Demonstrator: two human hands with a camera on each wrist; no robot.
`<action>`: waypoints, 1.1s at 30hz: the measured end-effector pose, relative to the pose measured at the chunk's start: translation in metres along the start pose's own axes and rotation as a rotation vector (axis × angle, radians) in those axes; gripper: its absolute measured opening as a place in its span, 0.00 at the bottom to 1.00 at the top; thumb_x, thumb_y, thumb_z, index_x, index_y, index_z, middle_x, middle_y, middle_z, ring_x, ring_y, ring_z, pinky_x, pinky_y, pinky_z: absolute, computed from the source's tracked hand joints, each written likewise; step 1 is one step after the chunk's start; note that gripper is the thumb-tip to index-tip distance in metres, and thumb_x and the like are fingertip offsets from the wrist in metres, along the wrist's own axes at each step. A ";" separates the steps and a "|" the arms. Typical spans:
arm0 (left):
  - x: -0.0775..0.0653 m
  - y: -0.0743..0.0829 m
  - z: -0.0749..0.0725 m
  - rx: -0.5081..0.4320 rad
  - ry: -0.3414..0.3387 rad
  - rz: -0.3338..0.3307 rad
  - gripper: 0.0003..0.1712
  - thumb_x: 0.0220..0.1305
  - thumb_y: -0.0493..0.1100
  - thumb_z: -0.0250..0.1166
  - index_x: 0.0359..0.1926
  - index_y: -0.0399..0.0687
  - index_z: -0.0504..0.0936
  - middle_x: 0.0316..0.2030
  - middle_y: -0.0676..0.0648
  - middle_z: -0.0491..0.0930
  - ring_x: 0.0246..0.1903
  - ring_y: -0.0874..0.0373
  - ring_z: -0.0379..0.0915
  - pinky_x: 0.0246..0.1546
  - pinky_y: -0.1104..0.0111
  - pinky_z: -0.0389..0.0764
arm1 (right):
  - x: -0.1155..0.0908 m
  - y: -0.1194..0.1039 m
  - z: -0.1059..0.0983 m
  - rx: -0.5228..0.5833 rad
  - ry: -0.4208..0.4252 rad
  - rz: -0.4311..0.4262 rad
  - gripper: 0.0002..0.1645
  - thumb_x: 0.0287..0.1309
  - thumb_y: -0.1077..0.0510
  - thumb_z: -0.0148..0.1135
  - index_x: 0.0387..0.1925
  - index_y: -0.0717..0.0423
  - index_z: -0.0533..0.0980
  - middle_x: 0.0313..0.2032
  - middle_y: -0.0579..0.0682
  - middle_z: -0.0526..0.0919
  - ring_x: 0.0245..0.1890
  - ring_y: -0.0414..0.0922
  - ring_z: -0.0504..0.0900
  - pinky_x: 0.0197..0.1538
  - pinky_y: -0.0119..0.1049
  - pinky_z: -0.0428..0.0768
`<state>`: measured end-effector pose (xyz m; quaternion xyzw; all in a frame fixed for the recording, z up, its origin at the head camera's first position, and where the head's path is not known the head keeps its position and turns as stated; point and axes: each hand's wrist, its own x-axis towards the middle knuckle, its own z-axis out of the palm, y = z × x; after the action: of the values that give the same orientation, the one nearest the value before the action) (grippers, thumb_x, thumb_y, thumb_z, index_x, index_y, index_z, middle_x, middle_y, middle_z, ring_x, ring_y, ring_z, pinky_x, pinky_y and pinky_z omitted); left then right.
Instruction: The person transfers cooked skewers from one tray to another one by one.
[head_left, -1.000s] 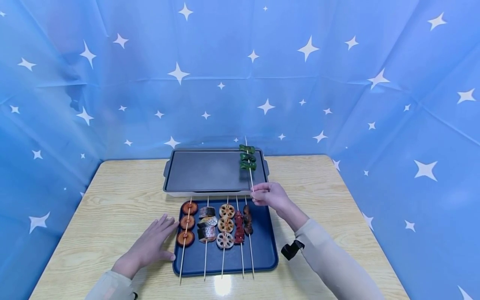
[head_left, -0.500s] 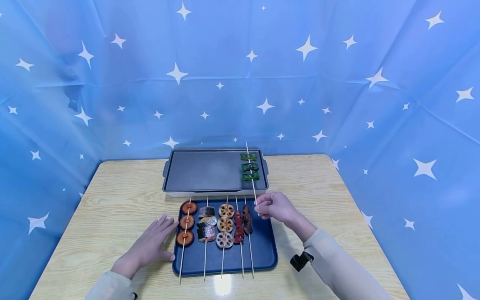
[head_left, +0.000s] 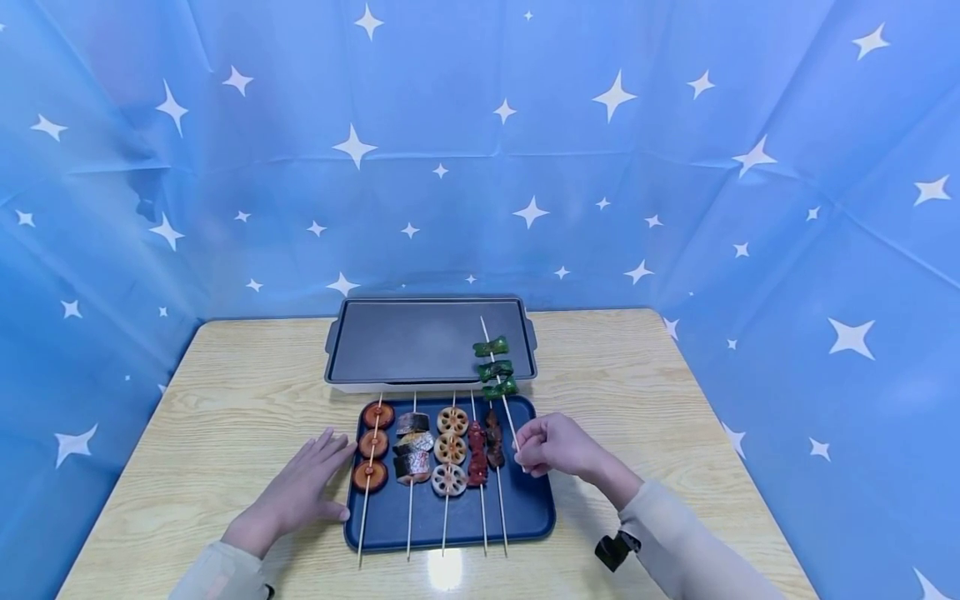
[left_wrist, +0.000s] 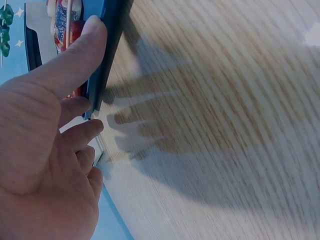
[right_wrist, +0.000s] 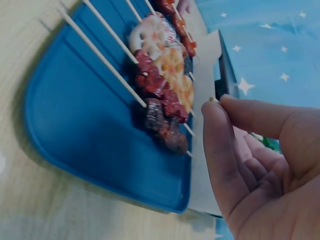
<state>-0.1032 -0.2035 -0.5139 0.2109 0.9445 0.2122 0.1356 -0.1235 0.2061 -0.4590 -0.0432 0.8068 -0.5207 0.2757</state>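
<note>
My right hand pinches the lower stick of a green pepper skewer between thumb and fingertips. The skewer slants up over the near edge of the griddle and the back of the blue tray. In the right wrist view, the pinched stick end just shows at the fingertips, the pepper mostly hidden behind the hand. My left hand lies with fingers spread at the tray's left edge, its thumb at the rim. Nearest it is a skewer of round brown mushroom slices.
Across the tray lie a silvery-skinned fish skewer, a lotus root skewer, a red meat skewer and a dark brown meat skewer. Their sticks overhang the tray's front. A starry blue curtain backs the wooden table.
My right hand has drawn the green pepper skewer toward me, from over the griddle to over the tray's back edge. The left hand and the other skewers have stayed put.
</note>
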 end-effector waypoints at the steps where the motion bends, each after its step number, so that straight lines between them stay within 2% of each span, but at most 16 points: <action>1: 0.000 0.000 0.000 -0.001 0.001 0.001 0.55 0.43 0.57 0.76 0.70 0.40 0.65 0.71 0.35 0.62 0.74 0.34 0.44 0.74 0.42 0.47 | -0.001 0.002 0.001 -0.002 -0.014 -0.001 0.05 0.55 0.66 0.64 0.31 0.66 0.77 0.22 0.48 0.81 0.22 0.40 0.80 0.30 0.35 0.86; 17: 0.000 0.000 0.001 -0.006 0.011 0.009 0.54 0.43 0.55 0.76 0.70 0.38 0.65 0.70 0.34 0.62 0.74 0.34 0.44 0.74 0.43 0.46 | -0.023 0.018 0.013 0.011 -0.146 0.035 0.06 0.49 0.71 0.65 0.30 0.67 0.76 0.20 0.47 0.81 0.21 0.39 0.81 0.28 0.34 0.86; 24: -0.001 -0.001 0.001 -0.009 0.019 0.013 0.55 0.43 0.55 0.77 0.69 0.39 0.65 0.70 0.34 0.62 0.74 0.34 0.44 0.74 0.42 0.46 | -0.032 0.027 0.015 -0.007 -0.171 0.038 0.06 0.48 0.72 0.66 0.28 0.68 0.76 0.20 0.51 0.83 0.20 0.40 0.81 0.27 0.35 0.86; 33: -0.001 -0.001 0.002 -0.026 0.013 0.013 0.55 0.42 0.56 0.76 0.70 0.39 0.65 0.71 0.34 0.62 0.74 0.34 0.44 0.74 0.42 0.46 | -0.044 0.036 0.007 -0.020 -0.194 0.049 0.07 0.46 0.73 0.66 0.28 0.73 0.75 0.19 0.53 0.83 0.20 0.40 0.80 0.27 0.35 0.85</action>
<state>-0.1023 -0.2042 -0.5158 0.2139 0.9411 0.2270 0.1307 -0.0752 0.2318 -0.4746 -0.0765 0.7823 -0.4992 0.3647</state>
